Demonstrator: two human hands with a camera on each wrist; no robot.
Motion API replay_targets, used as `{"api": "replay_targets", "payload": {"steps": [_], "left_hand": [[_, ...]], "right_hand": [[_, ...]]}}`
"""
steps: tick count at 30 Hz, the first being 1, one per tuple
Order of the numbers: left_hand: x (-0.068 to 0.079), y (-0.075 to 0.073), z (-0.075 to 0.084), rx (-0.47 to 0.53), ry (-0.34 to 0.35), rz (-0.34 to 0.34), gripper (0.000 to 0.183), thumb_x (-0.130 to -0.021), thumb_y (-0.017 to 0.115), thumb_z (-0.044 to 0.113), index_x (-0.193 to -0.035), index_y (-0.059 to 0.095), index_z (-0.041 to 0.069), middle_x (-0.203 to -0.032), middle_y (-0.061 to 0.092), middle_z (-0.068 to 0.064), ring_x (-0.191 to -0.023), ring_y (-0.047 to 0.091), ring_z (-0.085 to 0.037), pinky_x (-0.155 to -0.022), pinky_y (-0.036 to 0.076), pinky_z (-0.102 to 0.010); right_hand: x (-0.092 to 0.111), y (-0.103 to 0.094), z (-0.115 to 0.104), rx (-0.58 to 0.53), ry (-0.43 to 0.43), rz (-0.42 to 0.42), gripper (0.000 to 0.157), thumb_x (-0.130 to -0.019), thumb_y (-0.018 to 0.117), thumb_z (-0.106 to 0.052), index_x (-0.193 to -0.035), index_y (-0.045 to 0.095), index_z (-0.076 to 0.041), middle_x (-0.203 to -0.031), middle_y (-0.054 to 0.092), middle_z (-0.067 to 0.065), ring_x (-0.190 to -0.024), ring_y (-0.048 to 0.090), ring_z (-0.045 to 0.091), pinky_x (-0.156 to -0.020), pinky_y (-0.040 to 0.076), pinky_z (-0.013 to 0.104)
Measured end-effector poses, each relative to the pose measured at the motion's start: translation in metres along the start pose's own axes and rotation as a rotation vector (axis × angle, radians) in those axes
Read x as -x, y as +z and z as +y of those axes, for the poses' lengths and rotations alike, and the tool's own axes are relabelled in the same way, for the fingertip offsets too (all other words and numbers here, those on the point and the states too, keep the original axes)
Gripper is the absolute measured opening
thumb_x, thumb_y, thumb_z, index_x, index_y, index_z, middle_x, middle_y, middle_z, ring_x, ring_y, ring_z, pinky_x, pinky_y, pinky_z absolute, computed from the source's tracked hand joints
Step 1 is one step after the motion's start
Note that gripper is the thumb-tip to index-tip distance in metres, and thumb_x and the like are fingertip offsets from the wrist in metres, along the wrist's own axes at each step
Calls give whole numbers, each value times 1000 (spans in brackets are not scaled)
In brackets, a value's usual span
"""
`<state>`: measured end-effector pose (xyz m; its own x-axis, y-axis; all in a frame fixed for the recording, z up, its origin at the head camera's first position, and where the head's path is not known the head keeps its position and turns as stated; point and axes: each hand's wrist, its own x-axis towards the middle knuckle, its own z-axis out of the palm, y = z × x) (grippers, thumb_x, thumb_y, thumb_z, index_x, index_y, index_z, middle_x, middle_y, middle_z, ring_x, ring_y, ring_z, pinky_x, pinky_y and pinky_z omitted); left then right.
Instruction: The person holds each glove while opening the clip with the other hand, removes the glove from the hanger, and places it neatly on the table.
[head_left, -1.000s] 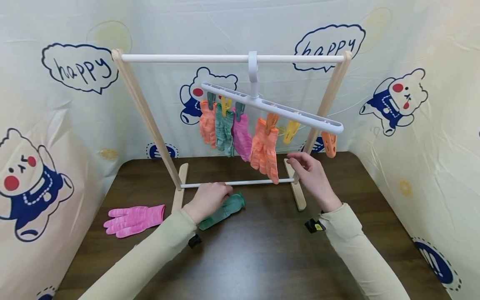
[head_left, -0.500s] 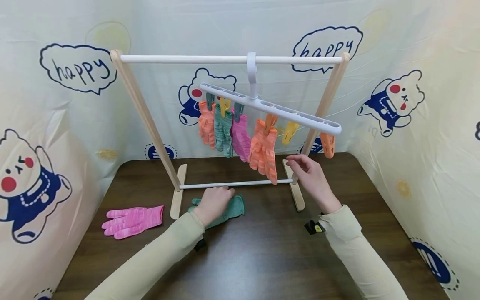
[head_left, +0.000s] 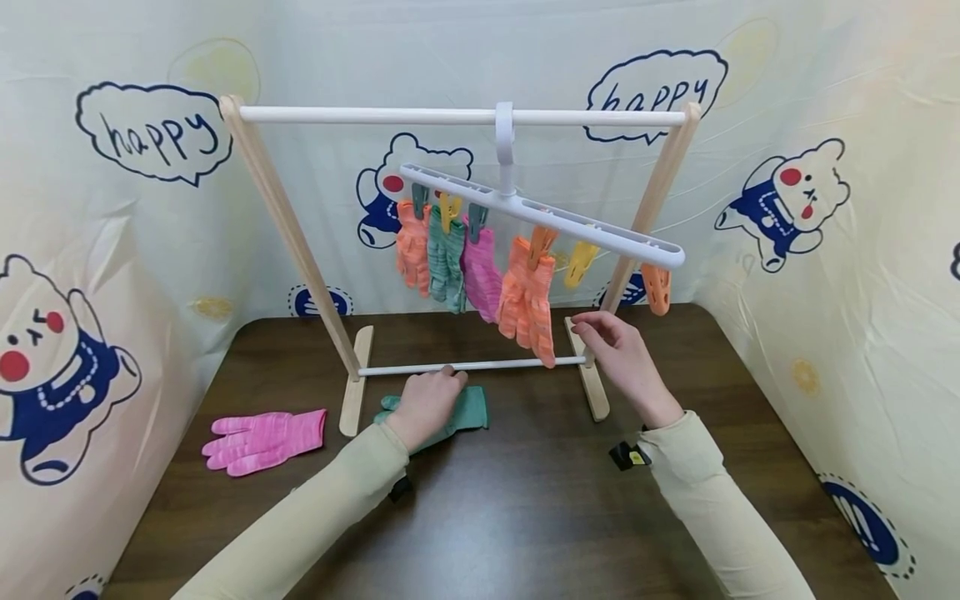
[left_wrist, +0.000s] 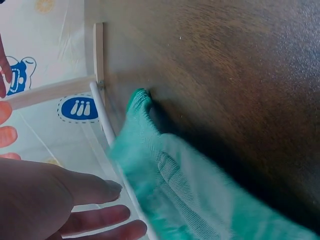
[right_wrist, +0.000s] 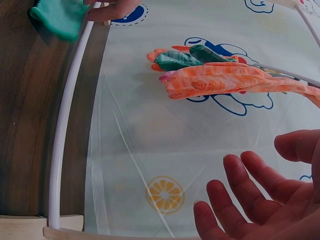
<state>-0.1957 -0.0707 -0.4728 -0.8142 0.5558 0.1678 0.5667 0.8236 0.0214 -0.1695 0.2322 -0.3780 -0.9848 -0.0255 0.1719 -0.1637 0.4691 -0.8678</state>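
Observation:
In the head view my left hand (head_left: 429, 406) is over a green knit glove (head_left: 471, 408) on the table, covering its middle. The left wrist view shows the thumb and fingertips apart beside the green glove (left_wrist: 170, 175), which is blurred along one edge. My right hand (head_left: 618, 354) is raised near the rack's right post, its fingers loosely bent with nothing between them. Just left of it an orange glove (head_left: 527, 300) hangs by an orange clothespin (head_left: 542, 247) from a white hanger (head_left: 555, 215). A pink glove (head_left: 264, 442) lies flat on the left.
A wooden rack (head_left: 288, 242) with a white top rod (head_left: 375, 117) bears the hanger; a lower bar (head_left: 517, 364) runs close behind the left hand. Further gloves hang on the left half. A yellow clothespin (head_left: 582, 265) and an end orange clothespin (head_left: 656, 289) hold nothing.
My left hand has moved slightly right over the green glove, whose shape and lie have shifted, with more showing left of the hand. The right hand and hanging gloves stay put.

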Motion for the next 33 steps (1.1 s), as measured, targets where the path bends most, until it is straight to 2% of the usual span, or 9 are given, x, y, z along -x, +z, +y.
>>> {"api": "replay_targets", "payload": {"steps": [10,14,19,23,30,33], "left_hand": [[4,1,-3,24,7,61,4,-95,70,6,-93,71,9,-85,67,-11,-64,66,-29,-50,54,-47],[6,-1,-3,50,-6,117,11,-95,74,15,-87,67,10,-80,65,-9,-62,65,-28,-47,52,-46],[8,-9,-1,103,-33,215,16,-96,73,20,-86,66,11,-76,63,-7,-62,66,-27,-44,49,-45],[10,-16,0,155,-42,290,13,-97,73,20,-90,68,10,-78,65,-6,-64,68,-26,-45,51,-44],[9,-24,-1,286,-64,333,8,-99,69,18,-95,73,13,-77,63,2,-60,61,-14,-47,47,-33],[7,-27,-2,329,-61,356,7,-99,68,17,-95,73,14,-76,62,3,-59,59,-12,-48,47,-31]], "right_hand": [[0,2,2,2,-15,-33,34,-108,56,-24,-131,67,0,-125,71,20,-104,61,25,-78,48,24],[1,3,3,30,-28,-21,34,-108,57,-25,-130,67,-2,-123,71,19,-100,62,25,-78,49,25],[6,4,0,113,-59,23,33,-108,57,-28,-128,68,-4,-114,72,15,-93,64,24,-76,49,28],[10,5,-1,158,-95,57,33,-108,57,-28,-127,68,-4,-113,71,12,-94,65,26,-78,50,30],[14,8,-3,178,-152,121,30,-108,58,-28,-125,70,-6,-117,72,10,-98,67,25,-82,53,38],[15,8,-6,172,-175,152,30,-107,58,-28,-124,71,-7,-115,73,9,-96,67,23,-80,53,33]]}}
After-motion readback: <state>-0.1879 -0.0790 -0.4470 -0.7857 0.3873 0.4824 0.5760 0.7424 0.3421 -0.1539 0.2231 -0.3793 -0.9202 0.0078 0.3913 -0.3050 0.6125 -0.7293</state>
